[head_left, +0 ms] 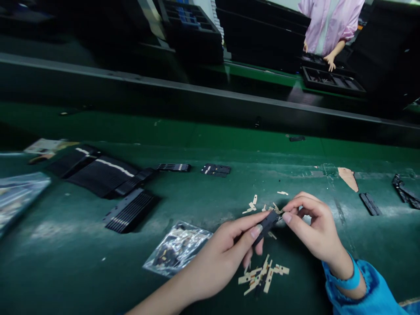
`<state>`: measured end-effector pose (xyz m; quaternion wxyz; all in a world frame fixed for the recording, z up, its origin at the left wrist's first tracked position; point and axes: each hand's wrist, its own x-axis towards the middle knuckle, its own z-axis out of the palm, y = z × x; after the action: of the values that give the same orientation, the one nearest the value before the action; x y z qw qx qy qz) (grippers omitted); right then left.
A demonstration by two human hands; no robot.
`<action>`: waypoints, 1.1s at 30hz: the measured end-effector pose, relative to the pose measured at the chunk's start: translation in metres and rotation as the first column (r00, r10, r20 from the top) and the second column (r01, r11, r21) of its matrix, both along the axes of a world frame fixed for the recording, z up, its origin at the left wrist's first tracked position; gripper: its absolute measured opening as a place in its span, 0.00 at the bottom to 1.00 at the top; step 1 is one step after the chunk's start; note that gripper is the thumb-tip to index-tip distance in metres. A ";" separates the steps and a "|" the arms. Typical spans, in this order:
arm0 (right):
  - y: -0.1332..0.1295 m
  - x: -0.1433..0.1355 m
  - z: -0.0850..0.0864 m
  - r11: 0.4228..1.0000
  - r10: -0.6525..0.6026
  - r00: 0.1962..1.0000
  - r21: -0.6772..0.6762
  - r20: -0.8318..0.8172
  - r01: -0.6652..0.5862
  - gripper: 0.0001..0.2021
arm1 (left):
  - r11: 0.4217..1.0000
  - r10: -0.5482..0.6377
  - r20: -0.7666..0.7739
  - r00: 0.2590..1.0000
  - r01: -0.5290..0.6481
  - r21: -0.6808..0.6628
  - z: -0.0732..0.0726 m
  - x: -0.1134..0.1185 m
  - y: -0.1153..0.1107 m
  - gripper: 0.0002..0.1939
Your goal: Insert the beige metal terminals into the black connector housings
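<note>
Left hand [218, 258] holds a black bar [267, 226] in a narrow grip, thumb on its upper face and fingers along its sides and beneath. Held just above the green surface [108, 271], the bar sits between the hands, right of the surface's middle. Its long axis slants away from the left palm, one end pointing up and right at the right hand [311, 225]. The right thumb and forefinger nearly meet at that end; whether they pinch a small piece, I cannot tell.

The bar is probably light and stiff, slightly slippery; its long sides look the best hold, leaving the end free. The pale strips [269, 280] seem thin and easily bent, best lifted by their edges. One loose pile lies below the bar, more strips beyond it. Left of them rests a clear bag [179, 251], with black stacks [131, 212] farther left. Beyond the surface's far edge, a co-worker [323, 26] reaches over a tray [348, 86].
</note>
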<state>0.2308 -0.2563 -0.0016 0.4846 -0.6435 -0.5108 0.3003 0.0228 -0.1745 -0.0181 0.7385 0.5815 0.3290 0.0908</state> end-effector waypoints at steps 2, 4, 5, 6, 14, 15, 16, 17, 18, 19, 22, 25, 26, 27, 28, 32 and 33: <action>-0.001 0.001 -0.001 1.000 0.025 0.999 -0.001 -0.042 -0.025 0.01 | 1.000 0.008 0.009 1.000 -0.008 -0.011 -0.001 0.000 0.000 0.32; -0.001 0.001 -0.001 0.999 0.041 0.996 -0.008 -0.079 -0.042 0.02 | 0.999 0.015 0.019 1.000 -0.014 -0.038 -0.002 0.001 0.001 0.31; -0.001 0.002 -0.002 0.999 0.046 0.995 -0.011 -0.092 -0.048 0.02 | 0.998 0.018 0.026 1.000 -0.016 -0.055 -0.001 0.001 0.001 0.31; -0.001 0.002 -0.002 0.999 0.051 0.993 -0.014 -0.102 -0.053 0.02 | 0.997 0.021 0.035 0.999 -0.018 -0.073 -0.001 0.001 0.002 0.31; 0.001 0.003 0.000 0.997 0.071 0.992 -0.023 -0.107 -0.074 0.06 | 0.984 0.012 0.103 0.995 0.006 -0.180 -0.004 -0.002 0.003 0.32; 0.001 0.003 0.001 0.997 0.074 0.992 -0.018 -0.104 -0.076 0.06 | 0.982 0.011 0.107 0.994 0.009 -0.189 -0.004 -0.002 0.003 0.32; 0.001 0.003 0.001 0.997 0.076 0.992 -0.013 -0.098 -0.078 0.06 | 0.980 0.009 0.110 0.994 0.013 -0.199 -0.004 -0.001 0.003 0.32; 0.001 0.003 0.001 0.997 0.080 0.993 -0.008 -0.091 -0.081 0.06 | 0.978 0.008 0.112 0.994 0.016 -0.210 -0.004 -0.001 0.004 0.32; 0.001 0.002 0.001 0.996 0.085 0.993 -0.002 -0.081 -0.085 0.06 | 0.975 0.004 0.115 0.993 0.021 -0.220 -0.003 0.000 0.004 0.32; 0.001 0.002 0.001 0.996 0.089 0.994 0.004 -0.070 -0.089 0.06 | 0.973 -0.003 0.122 0.993 0.031 -0.229 -0.003 0.000 0.005 0.32; 0.001 0.001 0.001 0.995 0.096 0.995 0.012 -0.041 -0.095 0.06 | 0.969 -0.027 0.136 0.990 0.059 -0.240 0.000 0.002 0.006 0.29; 0.000 0.001 0.000 0.995 0.103 0.994 -0.006 -0.033 -0.103 0.06 | 0.966 -0.041 0.134 0.990 0.074 -0.249 0.000 0.003 0.007 0.27; 0.000 0.001 0.000 0.994 0.106 0.994 -0.015 -0.035 -0.107 0.06 | 0.963 -0.044 0.136 0.990 0.079 -0.257 0.000 0.002 0.007 0.27; 0.000 0.001 0.000 0.994 0.110 0.993 -0.024 -0.039 -0.111 0.07 | 0.960 -0.050 0.142 0.989 0.086 -0.267 0.000 0.002 0.007 0.28; 0.000 0.001 0.000 0.993 0.113 0.993 -0.032 -0.044 -0.114 0.07 | 0.957 -0.052 0.147 0.988 0.091 -0.274 0.000 0.002 0.007 0.28; 0.000 0.001 0.001 0.991 0.111 0.992 -0.063 -0.064 -0.115 0.08 | 0.959 -0.066 0.154 0.986 0.106 -0.264 0.001 0.003 0.007 0.28; 0.000 0.000 0.001 0.991 0.111 0.991 -0.069 -0.074 -0.117 0.08 | 0.959 -0.073 0.156 0.985 0.112 -0.259 0.002 0.003 0.007 0.27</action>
<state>0.2313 -0.2558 -0.0005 0.4603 -0.6196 -0.5181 0.3684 0.0256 -0.1678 -0.0160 0.8354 0.4835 0.2561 0.0529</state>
